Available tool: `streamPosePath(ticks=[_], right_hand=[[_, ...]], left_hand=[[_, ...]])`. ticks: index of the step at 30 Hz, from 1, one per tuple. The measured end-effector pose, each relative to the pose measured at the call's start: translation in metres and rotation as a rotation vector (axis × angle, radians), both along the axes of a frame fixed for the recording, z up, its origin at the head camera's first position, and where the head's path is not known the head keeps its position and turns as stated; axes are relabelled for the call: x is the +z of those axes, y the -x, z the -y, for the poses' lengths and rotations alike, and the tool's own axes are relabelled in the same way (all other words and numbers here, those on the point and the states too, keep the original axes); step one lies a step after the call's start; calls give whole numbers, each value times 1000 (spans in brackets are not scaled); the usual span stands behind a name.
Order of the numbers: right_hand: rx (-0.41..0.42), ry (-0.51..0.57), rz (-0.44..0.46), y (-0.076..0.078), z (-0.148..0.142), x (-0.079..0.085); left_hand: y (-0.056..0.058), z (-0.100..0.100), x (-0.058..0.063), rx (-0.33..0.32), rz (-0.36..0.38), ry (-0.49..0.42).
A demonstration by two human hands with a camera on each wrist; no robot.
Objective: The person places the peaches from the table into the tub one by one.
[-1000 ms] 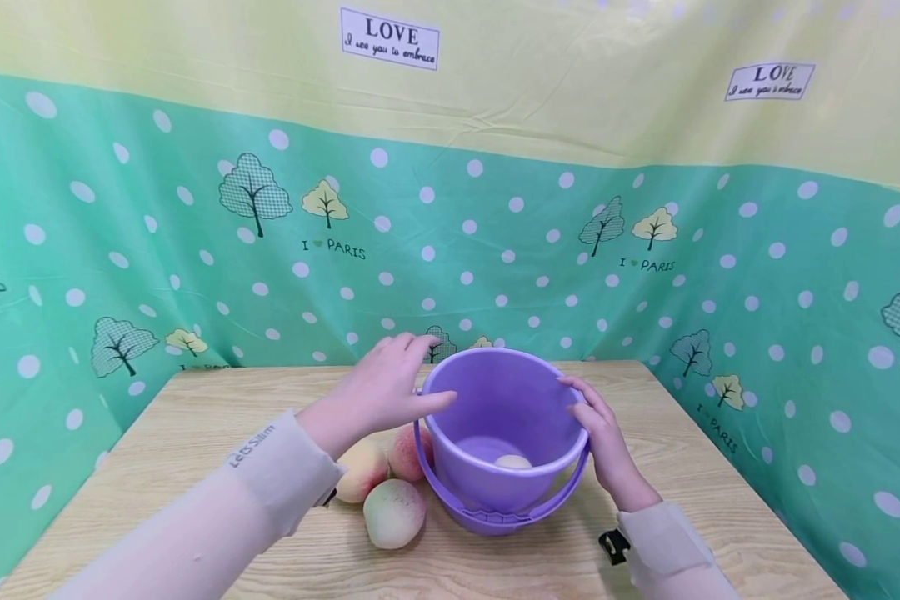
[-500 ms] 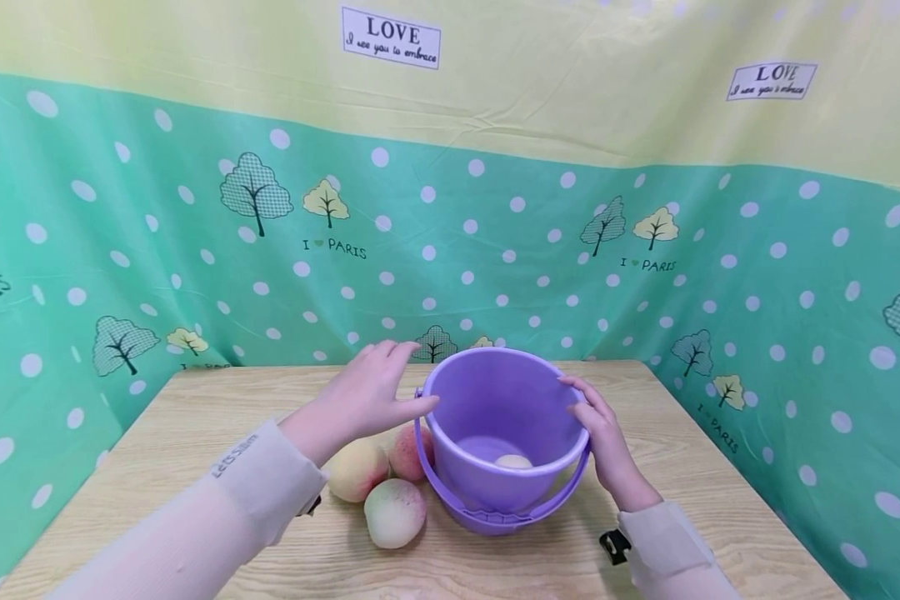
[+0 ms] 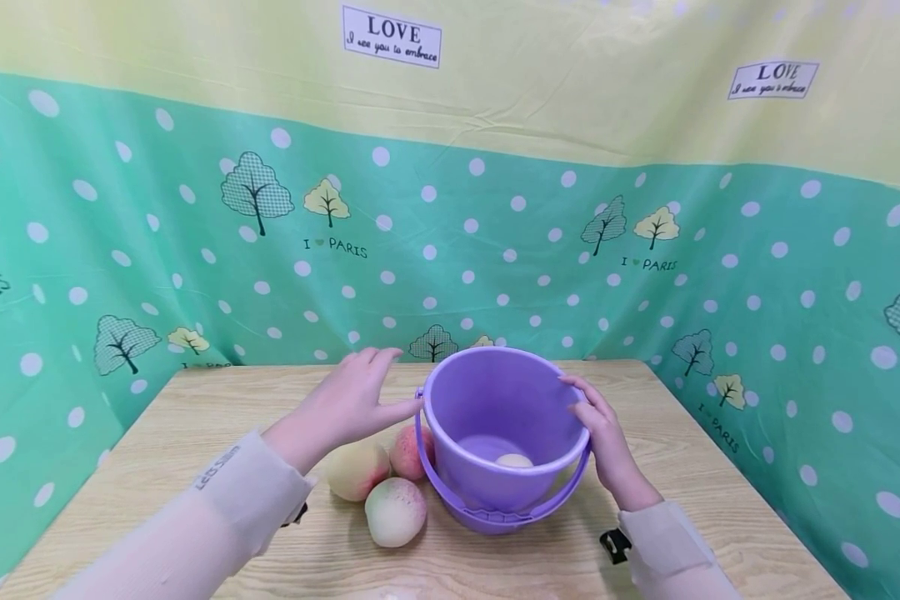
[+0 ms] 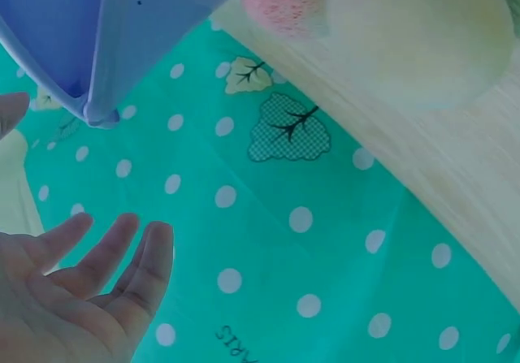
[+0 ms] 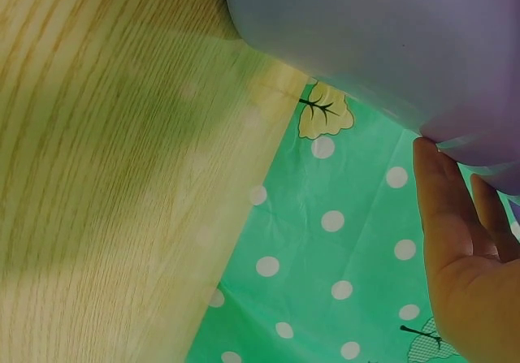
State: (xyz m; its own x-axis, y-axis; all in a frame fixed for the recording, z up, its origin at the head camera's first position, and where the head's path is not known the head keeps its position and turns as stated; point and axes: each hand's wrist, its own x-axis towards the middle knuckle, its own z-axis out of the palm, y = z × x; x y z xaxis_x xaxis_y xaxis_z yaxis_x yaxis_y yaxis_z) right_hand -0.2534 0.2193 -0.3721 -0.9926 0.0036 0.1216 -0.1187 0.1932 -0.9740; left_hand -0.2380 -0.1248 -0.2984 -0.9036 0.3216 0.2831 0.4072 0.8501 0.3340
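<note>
A purple bucket (image 3: 487,492) stands on the table, its mouth tipped toward me and its handle hanging down in front. My right hand (image 3: 606,440) grips its right rim; in the right wrist view, fingers (image 5: 443,192) lie against the bucket's outer wall. A pale round thing (image 3: 513,461), partly seen, lies at the bottom inside. Off the bucket's left rim, my left hand (image 3: 342,402) hovers with fingers spread and nothing held. Below it sit a yellowish peach (image 3: 357,472), a pinkish-red peach (image 3: 408,452) and a pale green-pink peach (image 3: 396,513), close together.
The light wooden table (image 3: 247,442) carries the bucket and the peaches. A green and yellow curtain (image 3: 435,208) with dots and trees hangs behind and along both sides. The bucket's handle (image 3: 487,518) loops across its front.
My left hand has drawn back to the left, from over the bucket's left rim to outside it. The right hand, the bucket and the peaches stay put.
</note>
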Motion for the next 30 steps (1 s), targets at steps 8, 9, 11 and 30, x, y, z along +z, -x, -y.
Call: streamPosePath(ticks=[8,9,11,30], right_hand=[[0,3,4,-1,0,0],[-2,2,4,-1,0,0],[-2,1,4,0,0,0],[-4,-2,20,1,0,2]], left_hand=[[-1,8,-10,12,34,-21],[0,9,-11,14,36,-22],[0,10,-14,18,39,-22],[1,18,-33,42,69,-1]])
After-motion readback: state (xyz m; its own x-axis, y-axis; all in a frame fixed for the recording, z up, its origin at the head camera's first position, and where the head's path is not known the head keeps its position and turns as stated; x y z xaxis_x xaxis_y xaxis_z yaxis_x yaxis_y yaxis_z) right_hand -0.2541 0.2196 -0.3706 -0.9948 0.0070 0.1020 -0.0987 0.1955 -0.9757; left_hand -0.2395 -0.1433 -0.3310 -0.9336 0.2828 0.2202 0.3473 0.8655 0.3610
